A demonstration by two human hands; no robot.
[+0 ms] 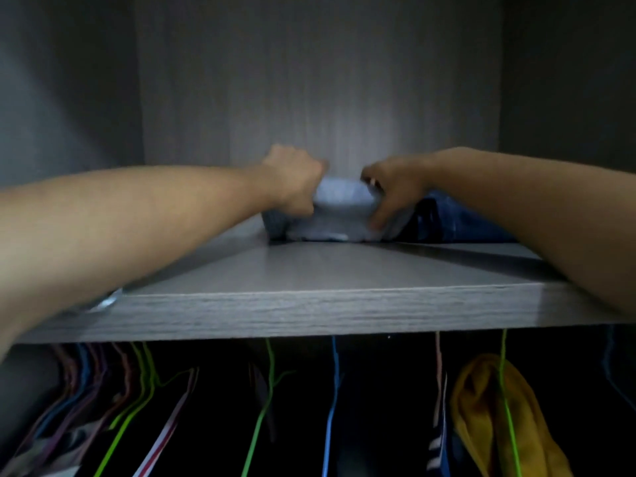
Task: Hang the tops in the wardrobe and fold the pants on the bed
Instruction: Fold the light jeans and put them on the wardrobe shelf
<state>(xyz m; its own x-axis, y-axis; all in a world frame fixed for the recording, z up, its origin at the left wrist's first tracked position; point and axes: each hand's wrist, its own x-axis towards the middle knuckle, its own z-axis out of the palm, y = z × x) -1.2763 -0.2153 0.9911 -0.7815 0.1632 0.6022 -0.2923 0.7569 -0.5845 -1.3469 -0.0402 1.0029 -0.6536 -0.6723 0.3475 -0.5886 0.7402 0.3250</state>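
Grey wood-grain wardrobe shelf [309,270] carries our folded pale-blue denim pants [340,215] towards its back, beside folded dark-blue jeans [447,218]. Our left hand [296,180] and right hand [392,191] grip the bundle's ends; we should settle it evenly, keeping folds square.

No text, label, brand or number can be read anywhere. The folded pale blue garment [339,215] on the shelf [309,304] shows only plain cloth (the view is dim and blurred). Below it, the dark hanging garment [436,451] bears white stripes but no legible mark.
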